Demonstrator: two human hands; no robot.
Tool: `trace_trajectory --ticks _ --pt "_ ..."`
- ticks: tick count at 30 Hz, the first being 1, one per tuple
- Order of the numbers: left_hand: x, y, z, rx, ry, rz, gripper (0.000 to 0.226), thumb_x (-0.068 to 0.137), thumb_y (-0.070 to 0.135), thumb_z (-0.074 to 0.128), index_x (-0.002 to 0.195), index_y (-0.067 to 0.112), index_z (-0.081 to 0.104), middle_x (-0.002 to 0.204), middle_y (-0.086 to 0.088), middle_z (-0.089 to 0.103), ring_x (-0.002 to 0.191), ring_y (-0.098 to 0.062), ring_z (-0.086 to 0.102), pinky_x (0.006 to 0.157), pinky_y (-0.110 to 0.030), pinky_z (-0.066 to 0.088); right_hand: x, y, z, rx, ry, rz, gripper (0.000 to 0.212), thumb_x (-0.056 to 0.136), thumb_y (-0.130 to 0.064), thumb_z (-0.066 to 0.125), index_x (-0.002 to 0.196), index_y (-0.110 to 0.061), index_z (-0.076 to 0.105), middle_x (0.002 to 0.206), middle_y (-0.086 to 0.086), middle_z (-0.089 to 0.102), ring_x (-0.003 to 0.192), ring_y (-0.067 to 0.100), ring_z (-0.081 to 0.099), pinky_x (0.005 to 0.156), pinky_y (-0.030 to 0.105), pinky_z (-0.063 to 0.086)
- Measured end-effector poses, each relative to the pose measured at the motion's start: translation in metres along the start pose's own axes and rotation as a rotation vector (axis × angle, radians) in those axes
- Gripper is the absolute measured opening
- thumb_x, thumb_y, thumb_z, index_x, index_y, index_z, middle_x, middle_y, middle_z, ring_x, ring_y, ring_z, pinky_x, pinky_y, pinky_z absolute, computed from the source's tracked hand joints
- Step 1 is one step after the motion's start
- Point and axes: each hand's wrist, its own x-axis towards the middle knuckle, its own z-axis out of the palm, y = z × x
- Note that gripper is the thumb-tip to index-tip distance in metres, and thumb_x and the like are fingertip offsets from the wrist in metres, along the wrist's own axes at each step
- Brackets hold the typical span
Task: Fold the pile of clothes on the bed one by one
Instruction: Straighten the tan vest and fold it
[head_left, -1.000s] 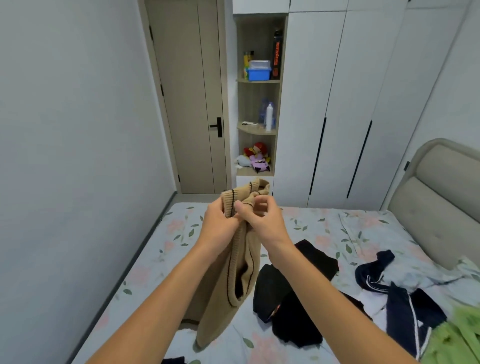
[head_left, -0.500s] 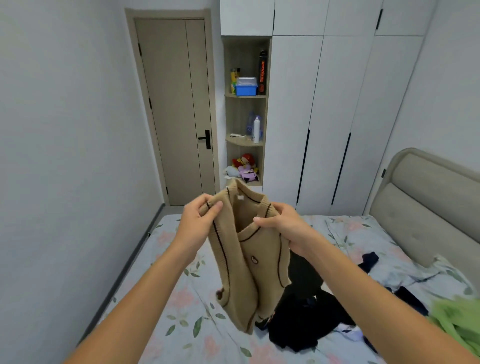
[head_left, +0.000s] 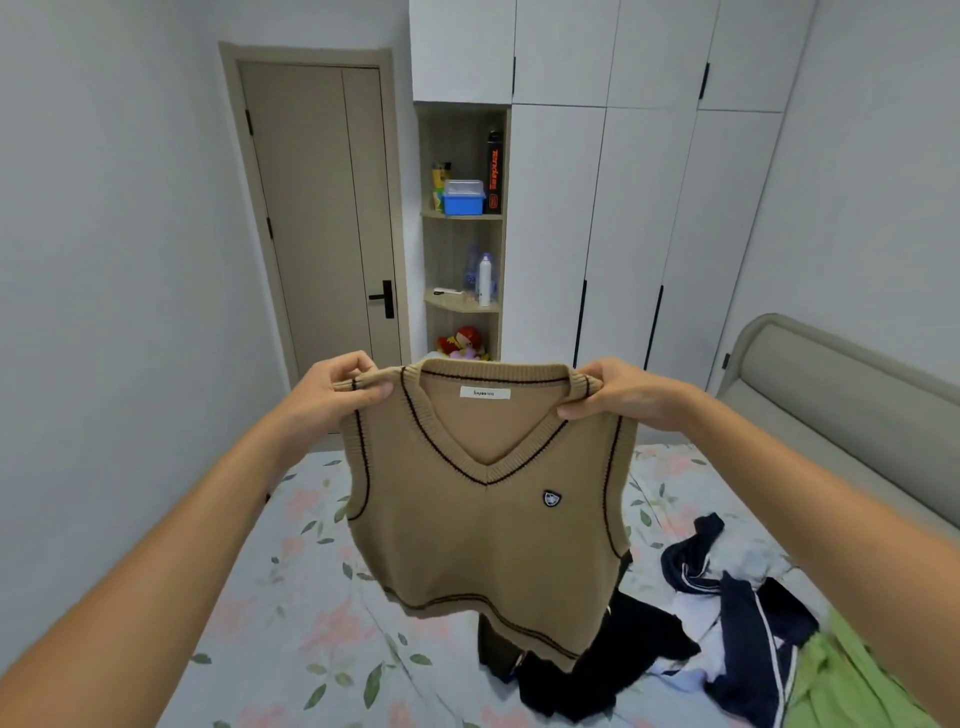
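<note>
A: How's your hold?

B: Your left hand (head_left: 340, 387) and right hand (head_left: 613, 392) each pinch a shoulder of the vest (head_left: 483, 509), which hangs below them, above the bed (head_left: 291, 597).

A: Next?

B: Keep both shoulders level, then lower it flat.

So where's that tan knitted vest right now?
In the head view the tan knitted vest hangs mid-frame above the bed, held up by its shoulders between the left hand and right hand, with the dark clothes pile below it.
</note>
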Motion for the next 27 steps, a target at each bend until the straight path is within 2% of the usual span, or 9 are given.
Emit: trace_trajectory --ticks 4,8,12,16,17,20,22,25,27 --pt "0.006 -0.009 -0.004 0.017 0.082 -0.021 0.021 0.094 0.028 0.075 0.082 0.019 0.06 0.078 0.001 0.057 0.079 -0.016 0.05 0.068 -0.03 0.034 0.0 -0.005 0.004 0.031 -0.058 0.017 0.03 0.095 -0.025 0.075 0.121 -0.011 0.072 0.116 0.005 0.078 0.11 0.027 0.073 0.102 0.046 0.056" --pt "0.013 -0.028 0.002 0.09 0.24 -0.088 0.027 0.093 0.031 0.076 0.077 0.018 0.058 0.075 0.0 0.058 0.076 -0.018 0.053 0.068 -0.033 0.038 0.011 -0.004 0.022 0.127 0.002 0.073 0.029 0.093 -0.026 0.077 0.119 -0.014 0.075 0.112 0.007 0.079 0.106 0.028 0.075 0.097 0.045 0.059" --pt "0.021 -0.041 0.024 0.212 0.411 -0.159 0.031 0.086 0.04 0.074 0.073 0.018 0.057 0.071 -0.002 0.059 0.075 -0.025 0.056 0.068 -0.037 0.041 0.029 -0.01 0.058 0.245 0.138 0.203 0.03 0.089 -0.02 0.08 0.112 -0.003 0.072 0.108 0.017 0.077 0.097 0.031 0.075 0.091 0.045 0.062" --pt "0.023 -0.02 0.062 0.234 0.454 -0.099 0.031 0.093 0.031 0.071 0.075 0.013 0.053 0.068 0.0 0.055 0.066 -0.019 0.052 0.06 -0.032 0.038 0.039 -0.04 0.096 0.444 0.213 0.189 0.014 0.094 -0.016 0.074 0.095 -0.006 0.065 0.081 0.012 0.068 0.063 0.02 0.068 0.056 0.029 0.057" --pt "0.022 -0.012 0.071 0.245 0.448 -0.07 0.031 0.094 0.03 0.071 0.076 0.015 0.052 0.068 0.002 0.055 0.063 -0.015 0.05 0.057 -0.029 0.037 0.041 -0.049 0.104 0.506 0.222 0.16 0.01 0.095 -0.015 0.072 0.094 -0.007 0.066 0.081 0.012 0.069 0.063 0.019 0.07 0.052 0.028 0.057" --pt "0.019 0.007 0.086 0.212 0.382 0.018 0.024 0.1 0.03 0.066 0.085 0.014 0.056 0.074 0.003 0.062 0.065 -0.007 0.053 0.058 -0.022 0.039 0.042 -0.078 0.122 0.705 0.188 0.056 0.022 0.095 -0.015 0.069 0.114 -0.004 0.072 0.103 0.016 0.078 0.094 0.027 0.077 0.073 0.042 0.066" --pt "0.015 0.012 0.084 0.065 0.327 0.058 0.025 0.1 0.034 0.065 0.097 0.011 0.058 0.084 0.0 0.066 0.071 -0.006 0.06 0.066 -0.023 0.047 0.039 -0.089 0.123 0.749 0.121 -0.022 0.021 0.096 -0.017 0.065 0.11 -0.005 0.074 0.105 0.014 0.079 0.097 0.027 0.077 0.08 0.043 0.064" --pt "0.007 0.008 0.068 -0.029 0.227 0.09 0.041 0.086 0.032 0.084 0.109 0.01 0.06 0.092 0.001 0.069 0.08 -0.003 0.064 0.071 -0.019 0.052 0.031 -0.095 0.114 0.752 -0.002 -0.079 0.025 0.1 -0.022 0.06 0.11 -0.006 0.076 0.106 0.01 0.079 0.1 0.023 0.076 0.092 0.043 0.062" --pt "0.005 0.003 0.062 0.019 0.226 0.122 0.035 0.082 0.022 0.088 0.105 0.012 0.064 0.092 0.0 0.07 0.082 -0.006 0.065 0.075 -0.023 0.052 0.031 -0.088 0.111 0.602 0.084 -0.138 0.023 0.099 -0.022 0.065 0.109 -0.005 0.077 0.103 0.009 0.08 0.099 0.023 0.077 0.092 0.045 0.063"
